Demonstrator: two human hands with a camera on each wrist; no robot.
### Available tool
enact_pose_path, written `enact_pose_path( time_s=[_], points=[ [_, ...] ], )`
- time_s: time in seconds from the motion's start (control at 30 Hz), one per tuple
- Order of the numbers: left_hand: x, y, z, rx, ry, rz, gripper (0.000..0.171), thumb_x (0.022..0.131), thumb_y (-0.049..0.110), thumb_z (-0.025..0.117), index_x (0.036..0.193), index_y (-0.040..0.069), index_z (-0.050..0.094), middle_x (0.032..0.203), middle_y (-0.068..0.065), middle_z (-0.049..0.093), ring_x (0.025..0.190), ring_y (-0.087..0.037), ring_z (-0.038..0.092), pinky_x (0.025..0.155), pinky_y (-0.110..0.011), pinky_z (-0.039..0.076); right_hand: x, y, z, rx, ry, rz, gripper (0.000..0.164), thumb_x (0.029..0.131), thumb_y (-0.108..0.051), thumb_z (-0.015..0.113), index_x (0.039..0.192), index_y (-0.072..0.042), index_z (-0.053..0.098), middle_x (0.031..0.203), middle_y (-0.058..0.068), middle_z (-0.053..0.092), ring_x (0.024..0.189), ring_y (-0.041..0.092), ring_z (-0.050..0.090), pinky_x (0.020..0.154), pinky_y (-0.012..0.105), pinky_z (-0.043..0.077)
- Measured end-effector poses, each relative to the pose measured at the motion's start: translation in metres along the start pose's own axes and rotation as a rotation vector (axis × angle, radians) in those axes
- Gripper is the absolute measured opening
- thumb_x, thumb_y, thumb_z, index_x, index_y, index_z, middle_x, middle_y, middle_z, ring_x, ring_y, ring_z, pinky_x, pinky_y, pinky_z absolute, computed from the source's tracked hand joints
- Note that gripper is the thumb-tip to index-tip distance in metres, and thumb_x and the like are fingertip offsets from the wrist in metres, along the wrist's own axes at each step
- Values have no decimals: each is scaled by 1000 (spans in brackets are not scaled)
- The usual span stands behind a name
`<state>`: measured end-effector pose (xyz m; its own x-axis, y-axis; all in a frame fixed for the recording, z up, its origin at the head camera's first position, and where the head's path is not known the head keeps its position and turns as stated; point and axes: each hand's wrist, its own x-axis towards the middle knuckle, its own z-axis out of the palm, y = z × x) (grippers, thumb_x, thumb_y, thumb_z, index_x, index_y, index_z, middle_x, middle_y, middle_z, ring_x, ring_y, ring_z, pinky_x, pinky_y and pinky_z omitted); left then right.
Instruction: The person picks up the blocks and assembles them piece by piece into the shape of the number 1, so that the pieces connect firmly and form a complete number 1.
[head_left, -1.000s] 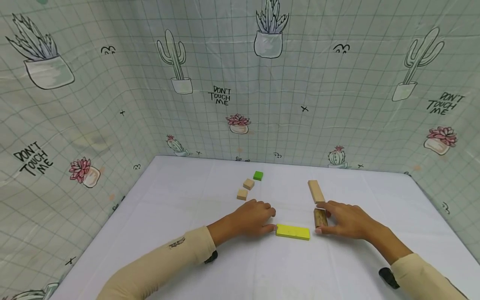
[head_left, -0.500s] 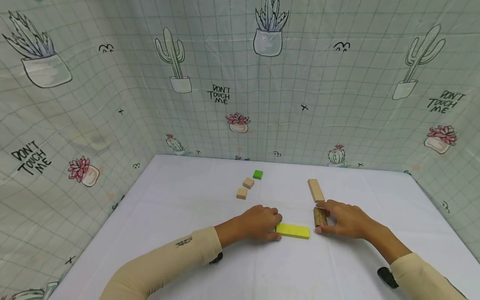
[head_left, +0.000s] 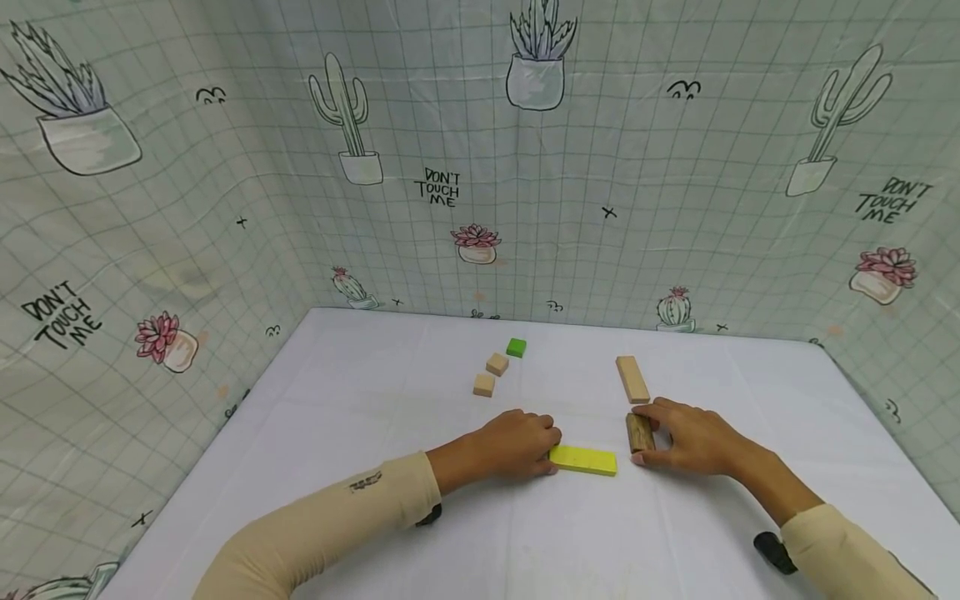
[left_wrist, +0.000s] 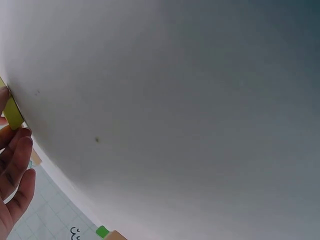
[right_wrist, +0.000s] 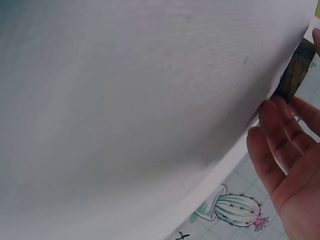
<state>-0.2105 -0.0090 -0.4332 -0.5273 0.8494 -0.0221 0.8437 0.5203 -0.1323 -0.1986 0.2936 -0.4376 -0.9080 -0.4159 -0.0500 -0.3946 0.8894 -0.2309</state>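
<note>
My left hand (head_left: pixel 512 444) pinches the left end of a flat yellow block (head_left: pixel 587 461) lying lengthwise on the white table. In the left wrist view, fingers curl at the end of the yellow block (left_wrist: pixel 14 115) at the left edge. To the right, my right hand (head_left: pixel 696 440) holds a short dark brown wooden block (head_left: pixel 640 433) by its ends, thumb at the near end and fingers at the far one. The right wrist view shows the brown block (right_wrist: pixel 298 70) between thumb and fingers. A narrow gap separates the yellow and brown blocks.
Beyond the brown block lies a long pale wooden block (head_left: pixel 633 380). Farther back on the left are two small pale wooden blocks, the nearer block (head_left: pixel 483 385) and the farther block (head_left: pixel 497 363), plus a green block (head_left: pixel 516 347). A cactus-print cloth (head_left: pixel 570 167) hangs behind the table.
My left hand has moved right to the yellow block and taken its left end between thumb and fingers; the block has shifted slightly left. The right hand stays on the brown block.
</note>
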Motion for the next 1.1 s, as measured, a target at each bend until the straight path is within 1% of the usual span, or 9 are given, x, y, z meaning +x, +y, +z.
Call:
enact_pose_path(
  time_s=[0.13,0.23,0.4,0.5,0.63,0.83,1.1],
  points=[
    [-1,-3,1,-5,-10,-9,30,94,45,68,109,19,68,91,9,63,71,0,49,59,-16,37,1,1,0,4,-1,-6,78,82,-60,73,135,-5,59,120,8,66,103,24,63,84,55,52],
    [-3,-4,2,-12,-17,-13,31,95,45,67,110,18,68,91,9,62,71,-1,48,59,-16,36,1,1,-1,4,-1,-12,76,82,-58,74,135,-5,59,120,7,66,103,23,63,84,54,52],
    [-7,-6,2,-22,-23,-7,31,95,46,67,110,18,68,91,9,61,71,-1,47,60,-16,36,1,0,-2,14,-15,-26,74,82,-56,75,135,-7,59,115,2,65,96,16,60,80,49,52],
    [-9,-7,1,-32,-28,-7,31,95,45,67,110,18,68,91,9,61,71,-1,47,60,-16,37,0,-1,-3,28,-29,-36,74,82,-54,76,136,-6,58,114,1,64,94,15,58,79,45,51],
    [-13,-7,1,-35,-31,-5,31,95,45,67,111,18,67,92,9,62,72,-1,47,61,-16,37,0,-1,-3,48,-40,-37,74,82,-50,78,137,-6,57,113,-1,63,90,12,54,76,38,48],
    [-16,-7,1,-56,-41,-16,31,95,44,67,112,18,68,92,9,61,73,-1,47,63,-16,38,-1,2,-1,84,-34,-35,69,82,-42,79,137,-6,57,108,-3,62,78,5,48,67,27,41],
    [-20,-7,1,-65,-51,-27,30,95,44,67,111,18,68,91,9,61,73,-2,47,63,-16,37,0,4,-1,109,-30,-41,66,83,-39,79,136,-6,57,107,-4,62,76,3,48,65,24,42]
  ],
)
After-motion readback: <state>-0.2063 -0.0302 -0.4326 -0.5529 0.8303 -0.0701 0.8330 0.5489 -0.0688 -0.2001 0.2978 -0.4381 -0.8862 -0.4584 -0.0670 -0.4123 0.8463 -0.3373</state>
